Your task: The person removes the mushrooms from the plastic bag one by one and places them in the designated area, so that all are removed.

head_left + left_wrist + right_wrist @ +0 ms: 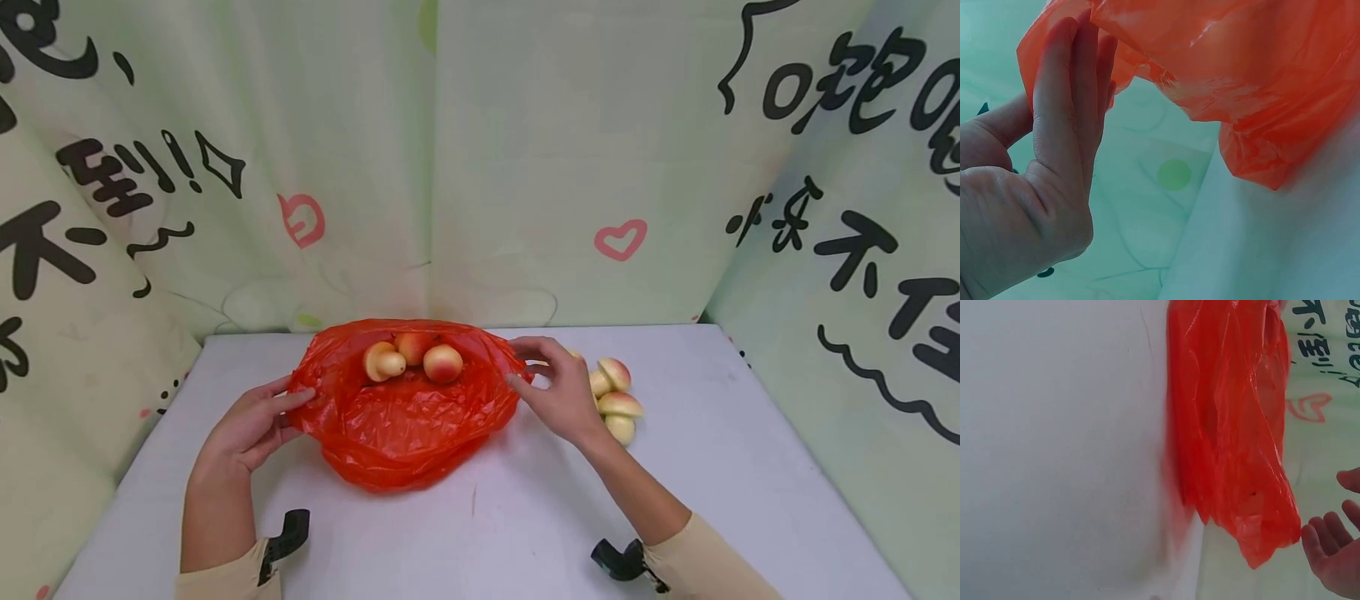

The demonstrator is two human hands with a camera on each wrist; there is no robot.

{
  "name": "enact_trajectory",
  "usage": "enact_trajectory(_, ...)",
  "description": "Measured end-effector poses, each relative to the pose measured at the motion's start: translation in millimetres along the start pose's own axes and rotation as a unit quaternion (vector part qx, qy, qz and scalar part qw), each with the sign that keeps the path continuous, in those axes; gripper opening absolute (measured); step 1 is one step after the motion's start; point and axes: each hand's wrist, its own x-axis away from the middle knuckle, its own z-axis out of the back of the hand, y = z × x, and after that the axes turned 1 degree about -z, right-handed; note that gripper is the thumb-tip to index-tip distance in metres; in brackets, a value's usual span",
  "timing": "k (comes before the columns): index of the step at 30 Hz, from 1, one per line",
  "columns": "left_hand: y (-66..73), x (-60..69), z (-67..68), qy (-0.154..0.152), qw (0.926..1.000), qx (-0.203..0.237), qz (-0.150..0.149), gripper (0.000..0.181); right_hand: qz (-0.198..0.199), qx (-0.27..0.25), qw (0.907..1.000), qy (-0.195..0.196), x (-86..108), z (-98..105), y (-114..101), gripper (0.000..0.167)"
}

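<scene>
A red plastic bag (420,417) lies wide-mouthed on the table. Inside it are a mushroom (382,362) with a pale stem and two rounded red-and-yellow pieces, one of them a round red-yellow piece (442,364). At the bag's left rim, my left hand (258,421) pinches the plastic between thumb and straight fingers. The left wrist view shows the bag's film (1235,69) passing between them. By the right rim is my right hand (558,387), thumb and fingers spread apart. In the right wrist view, a fingertip of this hand (1338,556) touches the bag's edge.
Several mushrooms (618,404) with reddish caps and pale stems lie on the white table (465,550), right of the bag and partly behind my right hand. Pale green curtains (517,167) with black lettering and pink hearts stand behind the table and along both sides.
</scene>
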Motion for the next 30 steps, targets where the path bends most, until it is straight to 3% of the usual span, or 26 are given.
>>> enact_trajectory(18, -0.6, 0.3, -1.3, 0.002, 1.0000, -0.001, 0.000, 0.082, -0.043, 0.012, 0.9950, -0.089, -26.1, -34.1, -12.3, 0.044)
enact_trajectory(25, 0.9, 0.7, -1.2, 0.001, 1.0000, -0.003, -0.003, 0.082, -0.042, 0.008, 0.9942, -0.099, -38.0, -43.8, -11.8, 0.044)
enact_trajectory(30, 1.5, 1.8, -1.4, 0.001, 1.0000, -0.006, -0.006, 0.082, -0.067, 0.007, 0.9919, -0.107, -44.6, -51.0, -14.9, 0.043)
